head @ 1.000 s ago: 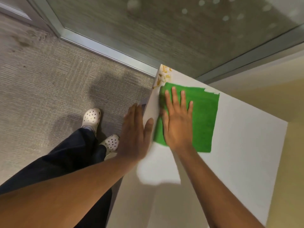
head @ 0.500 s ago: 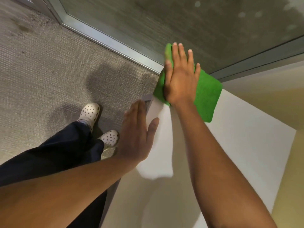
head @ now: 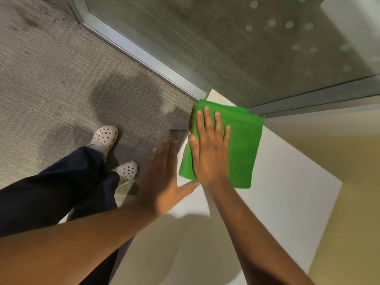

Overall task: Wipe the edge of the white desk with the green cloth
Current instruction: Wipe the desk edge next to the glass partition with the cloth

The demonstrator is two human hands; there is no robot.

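Right hand (head: 211,155) flat (fingers spread) on green cloth (head: 242,149) at white desk (head: 287,192) edge.

green cloth (head: 242,145): napped fabric | white desk (head: 287,182): smooth, matt | floor (head: 61,79): ribbed carpet

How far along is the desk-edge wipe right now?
Looks done: the bare corner beyond the green cloth shows no debris. In hand: the right hand presses flat on the cloth, which overhangs the white desk at its left edge; the left hand hovers open beside that edge. Left: the near edge, under the arms, cannot be judged.
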